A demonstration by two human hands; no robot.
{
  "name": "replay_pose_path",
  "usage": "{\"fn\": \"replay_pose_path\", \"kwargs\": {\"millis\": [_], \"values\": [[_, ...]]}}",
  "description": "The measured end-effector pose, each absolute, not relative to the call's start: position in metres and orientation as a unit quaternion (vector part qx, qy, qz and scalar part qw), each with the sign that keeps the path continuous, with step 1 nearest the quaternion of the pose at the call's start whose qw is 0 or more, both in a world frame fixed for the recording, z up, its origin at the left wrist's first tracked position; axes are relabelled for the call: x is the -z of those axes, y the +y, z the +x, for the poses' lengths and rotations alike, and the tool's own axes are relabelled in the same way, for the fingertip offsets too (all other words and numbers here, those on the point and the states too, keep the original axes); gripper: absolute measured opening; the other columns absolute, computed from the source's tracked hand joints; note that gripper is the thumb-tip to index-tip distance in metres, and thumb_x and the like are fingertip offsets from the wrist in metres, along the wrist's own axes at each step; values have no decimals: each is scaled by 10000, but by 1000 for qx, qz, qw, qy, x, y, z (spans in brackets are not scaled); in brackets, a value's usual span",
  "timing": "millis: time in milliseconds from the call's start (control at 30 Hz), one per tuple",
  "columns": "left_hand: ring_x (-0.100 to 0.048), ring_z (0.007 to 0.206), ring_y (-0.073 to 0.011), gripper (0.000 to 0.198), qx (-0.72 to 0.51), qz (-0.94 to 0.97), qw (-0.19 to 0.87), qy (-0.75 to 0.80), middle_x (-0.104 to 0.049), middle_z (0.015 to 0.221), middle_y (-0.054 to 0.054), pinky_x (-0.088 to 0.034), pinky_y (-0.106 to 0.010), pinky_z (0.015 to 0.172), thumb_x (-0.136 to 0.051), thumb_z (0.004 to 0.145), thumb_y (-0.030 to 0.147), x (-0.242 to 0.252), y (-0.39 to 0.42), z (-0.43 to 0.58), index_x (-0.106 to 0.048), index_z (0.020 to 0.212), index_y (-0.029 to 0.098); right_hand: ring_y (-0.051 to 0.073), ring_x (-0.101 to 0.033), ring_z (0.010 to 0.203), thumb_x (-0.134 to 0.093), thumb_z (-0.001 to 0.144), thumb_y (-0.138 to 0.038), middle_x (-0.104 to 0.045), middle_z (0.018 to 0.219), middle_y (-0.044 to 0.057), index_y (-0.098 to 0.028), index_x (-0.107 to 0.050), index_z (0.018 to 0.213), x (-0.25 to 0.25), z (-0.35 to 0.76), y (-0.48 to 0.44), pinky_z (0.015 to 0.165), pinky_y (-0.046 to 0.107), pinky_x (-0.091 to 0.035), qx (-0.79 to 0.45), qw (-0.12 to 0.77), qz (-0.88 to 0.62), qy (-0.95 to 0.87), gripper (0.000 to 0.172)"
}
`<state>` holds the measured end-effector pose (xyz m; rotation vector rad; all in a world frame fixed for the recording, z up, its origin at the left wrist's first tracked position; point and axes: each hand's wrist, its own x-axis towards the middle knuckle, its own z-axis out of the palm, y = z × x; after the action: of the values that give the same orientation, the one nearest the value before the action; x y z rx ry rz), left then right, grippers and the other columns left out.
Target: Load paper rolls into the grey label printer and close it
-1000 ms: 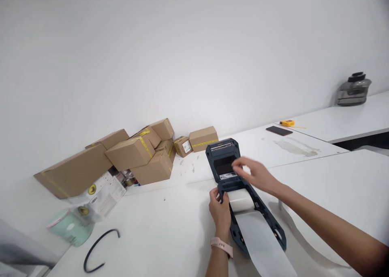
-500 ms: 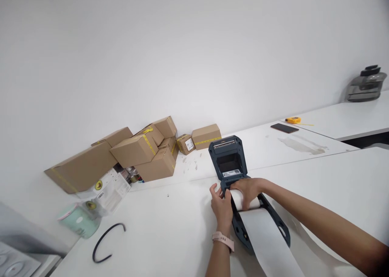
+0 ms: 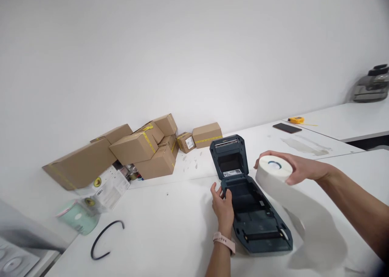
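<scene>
A dark blue label printer [image 3: 253, 216] lies open on the white table [image 3: 158, 232], its lid tilted back and its paper bay bare. My left hand [image 3: 222, 206] rests against the printer's left side, fingers curled on its edge. My right hand [image 3: 299, 168] holds a white paper roll [image 3: 273, 168] in the air to the right of the printer, above the table. A long strip of white paper trails from the roll down toward the table at the right.
Several cardboard boxes [image 3: 133, 149] are piled by the wall at the left. A mint-green roll [image 3: 78, 217] and a black curved cable [image 3: 105, 240] lie at the left. A phone [image 3: 287, 127] and a yellow tape measure [image 3: 295, 119] sit farther back right.
My right hand has lifted the paper roll out of the printer bay and carried it up and to the right. The left hand stays on the printer's side.
</scene>
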<state>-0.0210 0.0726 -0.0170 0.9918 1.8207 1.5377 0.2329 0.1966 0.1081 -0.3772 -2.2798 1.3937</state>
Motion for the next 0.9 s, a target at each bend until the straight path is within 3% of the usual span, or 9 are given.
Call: {"fn": "replay_pose_path", "kwargs": {"millis": [167, 333, 533, 633, 733, 800, 900], "values": [[-675, 1066, -215, 564, -570, 369, 273, 681, -643, 1317, -160, -456, -331, 963, -589, 862, 358, 16, 73, -20, -415, 1370, 187, 338, -589, 1164, -802, 634, -421, -590, 1340, 108, -273, -512, 1309, -63, 250, 231, 886, 391, -524, -599, 288, -231, -711, 750], [-671, 1086, -215, 555, -568, 369, 272, 684, -641, 1320, -166, -457, -328, 965, -587, 865, 355, 14, 72, -20, -423, 1366, 183, 313, -649, 1079, -791, 605, -353, -679, 1209, 83, -262, -514, 1293, -7, 235, 263, 828, 371, -549, -576, 308, -353, -670, 747], [-673, 1076, -215, 547, -567, 367, 271, 686, -645, 1315, -159, -454, -333, 970, -591, 861, 350, 14, 73, -20, -431, 1357, 185, 320, -648, 1090, -742, 599, -323, -680, 1223, 124, -206, -505, 1310, 42, 212, 276, 831, 377, -555, -545, 328, -408, -655, 759], [-668, 1089, -213, 551, -567, 366, 277, 684, -639, 1324, -154, -453, -333, 973, -589, 865, 365, 14, 73, -21, -428, 1363, 193, 351, -619, 1168, -761, 616, -377, -640, 1310, 148, -206, -465, 1377, 53, 212, 277, 894, 414, -553, -536, 327, -421, -654, 834], [-652, 1130, -216, 573, -571, 366, 282, 679, -634, 1331, -157, -452, -325, 979, -599, 860, 385, 16, 73, -21, -427, 1372, 192, 365, -500, 1336, -738, 692, -471, -535, 1462, 126, -269, -397, 1468, 60, 232, 271, 1043, 463, -483, -531, 332, -425, -654, 872], [-646, 1145, -223, 582, -574, 365, 285, 676, -635, 1328, -158, -456, -327, 977, -610, 853, 400, 17, 73, -22, -438, 1368, 193, 358, -425, 1399, -664, 758, -534, -467, 1525, 105, -292, -418, 1475, 65, 256, 260, 1115, 462, -426, -529, 340, -424, -651, 796], [-646, 1145, -232, 567, -579, 361, 287, 672, -643, 1317, -156, -466, -331, 963, -623, 839, 411, 18, 74, -22, -473, 1344, 200, 361, -413, 1405, -623, 769, -566, -501, 1503, 52, -342, -606, 1331, 74, 290, 229, 1115, 423, -445, -541, 322, -423, -652, 605]]}}
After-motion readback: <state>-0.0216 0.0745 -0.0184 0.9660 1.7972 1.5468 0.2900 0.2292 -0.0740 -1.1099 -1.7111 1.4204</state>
